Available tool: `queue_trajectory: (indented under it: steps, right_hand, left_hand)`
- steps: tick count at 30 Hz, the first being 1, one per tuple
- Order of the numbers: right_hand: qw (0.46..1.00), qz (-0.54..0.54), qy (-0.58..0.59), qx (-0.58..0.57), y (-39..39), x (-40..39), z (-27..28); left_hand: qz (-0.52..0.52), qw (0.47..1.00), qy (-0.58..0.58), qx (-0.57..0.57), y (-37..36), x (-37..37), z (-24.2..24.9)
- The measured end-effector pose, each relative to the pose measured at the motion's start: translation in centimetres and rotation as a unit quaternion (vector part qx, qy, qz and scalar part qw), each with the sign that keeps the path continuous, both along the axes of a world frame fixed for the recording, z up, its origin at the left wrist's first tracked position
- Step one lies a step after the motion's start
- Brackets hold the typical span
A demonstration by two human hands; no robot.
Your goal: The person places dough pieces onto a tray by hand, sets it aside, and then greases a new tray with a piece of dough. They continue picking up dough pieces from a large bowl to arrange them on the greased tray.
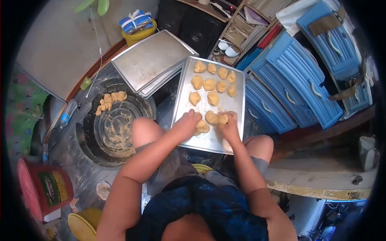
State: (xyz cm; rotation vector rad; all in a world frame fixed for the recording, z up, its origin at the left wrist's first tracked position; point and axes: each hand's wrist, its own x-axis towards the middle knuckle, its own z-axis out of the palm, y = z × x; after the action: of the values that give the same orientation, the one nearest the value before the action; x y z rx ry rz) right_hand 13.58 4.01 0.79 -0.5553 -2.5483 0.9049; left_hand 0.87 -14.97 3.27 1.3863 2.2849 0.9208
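A metal baking tray [183, 86] lies in front of me, with several lumps of yellowish dough [209, 84] set in rough rows over its far part. Near the tray's close edge, my left hand [188, 125] is closed around a piece of dough [202, 127]. My right hand [229, 127] pinches a small bit of dough [223, 119] beside a larger dough lump [212, 117]. That lump sits between both hands and seems to touch the small bit. The fingertips of my left hand are partly hidden.
Left of me stands a wide black basin [120, 138] with leftover dough pieces [107, 102] on its far side. Stacked metal trays [155, 56] lean beyond it. Blue drawer fronts [297, 74] flank the right. A red bucket [32, 188] and yellow bucket [82, 225] are at lower left.
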Motion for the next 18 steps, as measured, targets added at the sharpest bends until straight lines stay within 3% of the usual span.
queue_trajectory:
  steps: [3, 4, 5, 7, 9, 12, 14, 16, 18]
  right_hand:
    - [0.967, -0.128, 0.041, -0.215, 2.1, -2.2, 2.7]
    - [0.967, -0.122, 0.046, -0.217, 3.4, -3.3, 1.8]
    - [0.976, -0.120, 0.072, -0.169, 5.1, -4.3, -0.2]
    - [0.980, -0.116, 0.106, -0.124, 5.8, -5.4, -0.8]
    - [0.992, -0.099, -0.083, 0.004, 4.6, -5.9, 0.8]
    - [0.990, -0.082, -0.102, 0.043, 4.9, -6.9, 0.7]
    - [0.988, -0.079, -0.127, 0.048, 4.1, -7.2, 2.5]
    - [0.961, -0.081, -0.187, 0.188, 2.8, -7.5, 4.8]
    - [0.961, -0.034, -0.166, 0.219, 3.1, -8.2, 3.3]
  left_hand:
    - [-0.021, 0.996, 0.019, -0.082, 0.5, 0.0, 0.6]
    - [-0.042, 0.993, 0.016, -0.113, 0.8, -0.6, 1.1]
    - [-0.038, 0.992, 0.022, -0.115, 1.2, -1.3, 1.7]
    - [-0.141, 0.970, -0.044, -0.196, 2.2, -3.1, 2.4]
    - [-0.131, 0.975, -0.026, -0.177, 3.1, -4.2, 0.8]
    - [-0.123, 0.980, -0.039, -0.150, 4.7, -4.9, -1.1]
    - [-0.065, 0.991, 0.106, -0.039, 4.9, -4.1, -1.6]
    - [-0.088, 0.991, 0.053, -0.087, 5.3, -4.4, -0.2]
    - [-0.109, 0.985, -0.005, -0.133, 5.5, -5.1, 0.8]
